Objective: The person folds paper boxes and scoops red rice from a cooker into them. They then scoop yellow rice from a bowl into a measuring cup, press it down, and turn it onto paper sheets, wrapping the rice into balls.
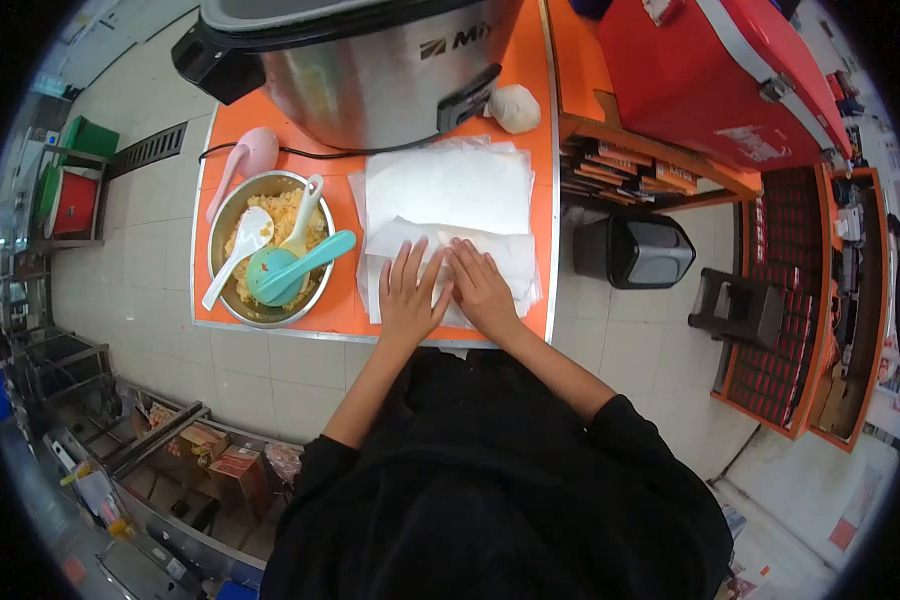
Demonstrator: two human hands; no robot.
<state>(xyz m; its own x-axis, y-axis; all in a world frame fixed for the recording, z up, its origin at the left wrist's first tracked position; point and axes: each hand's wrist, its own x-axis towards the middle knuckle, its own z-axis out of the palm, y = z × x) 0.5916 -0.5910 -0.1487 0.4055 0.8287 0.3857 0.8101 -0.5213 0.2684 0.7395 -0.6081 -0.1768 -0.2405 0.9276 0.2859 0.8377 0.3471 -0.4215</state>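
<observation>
A stack of white paper sheets (446,190) lies on the orange table, with clear plastic edges showing around it. Both hands rest on a folded-over sheet (500,246) at the near part of the stack. My left hand (410,290) lies flat with its fingers spread. Close beside it, my right hand (481,287) is also laid flat, fingers stretched out over the fold. Whatever is under the fold is hidden. Left of the stack, a metal bowl (217,281) holds yellowish rice, two whitish spoons and a turquoise scoop (310,262).
A large metal cooker (355,85) stands at the table's far side, its black cord running behind the bowl. A pink scoop (257,152) lies by the bowl, and a white bundle (515,108) sits right of the cooker. A red cooler (715,90) stands at the far right.
</observation>
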